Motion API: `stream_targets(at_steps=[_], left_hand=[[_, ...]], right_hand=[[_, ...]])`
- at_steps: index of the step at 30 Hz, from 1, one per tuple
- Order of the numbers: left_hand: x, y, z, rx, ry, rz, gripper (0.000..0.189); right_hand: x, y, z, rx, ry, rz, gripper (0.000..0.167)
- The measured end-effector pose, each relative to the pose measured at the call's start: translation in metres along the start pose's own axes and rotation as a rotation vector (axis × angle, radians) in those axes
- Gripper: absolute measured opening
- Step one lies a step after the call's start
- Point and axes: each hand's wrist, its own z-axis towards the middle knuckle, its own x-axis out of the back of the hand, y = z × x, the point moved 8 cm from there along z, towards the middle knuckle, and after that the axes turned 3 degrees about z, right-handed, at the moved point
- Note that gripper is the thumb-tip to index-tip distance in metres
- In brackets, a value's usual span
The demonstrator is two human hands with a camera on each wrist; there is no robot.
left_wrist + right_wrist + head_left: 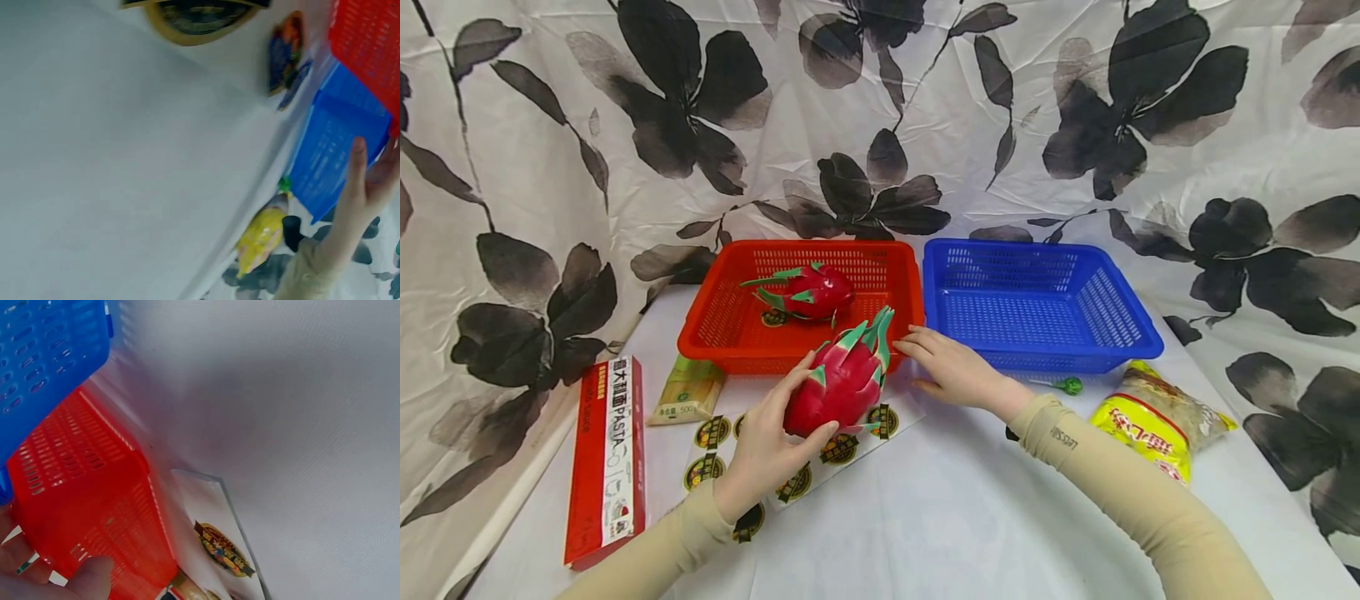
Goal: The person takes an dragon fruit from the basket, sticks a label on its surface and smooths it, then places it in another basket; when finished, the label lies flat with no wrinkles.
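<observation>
In the head view my left hand (767, 446) holds a red dragon fruit (838, 383) with green tips, fingers along its left side and thumb at its lower edge. The fruit is raised in front of the red basket (760, 363). Another dragon fruit (816, 293) lies inside that basket. My right hand (958, 371) reaches to the red basket's right front corner, its fingers extended at the rim and its thumb apart; firm contact is unclear. The right wrist view shows this thumb (90, 578) before the red basket wall (119, 519). The left wrist view does not show the held fruit.
Right of the red basket stands a blue basket (1037, 360). A green lollipop (1070, 385) and a yellow snack bag (1150, 425) lie at right. At left are a pasta box (606, 458), a yellow-green packet (688, 392) and a sticker sheet (812, 479).
</observation>
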Motion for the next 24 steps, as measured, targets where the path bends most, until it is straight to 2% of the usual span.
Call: stream_targets(at_steps=[6,14,21,24], left_hand=[[-0.001,0.006,-0.015,-0.086,0.001,0.018,0.056],[-0.002,0.016,-0.031,-0.136,0.011,0.048,0.060],[-0.001,0.026,-0.044,-0.190,0.019,-0.002,0.058],[-0.002,0.030,-0.049,-0.233,0.012,-0.032,0.055]], right_hand=[[0.002,0.000,0.001,0.001,-0.013,0.003,0.054],[0.002,0.000,0.000,-0.010,-0.021,0.002,0.050],[0.000,0.003,-0.001,-0.061,-0.065,0.035,0.061],[0.000,0.004,-0.001,-0.064,-0.076,0.050,0.061]])
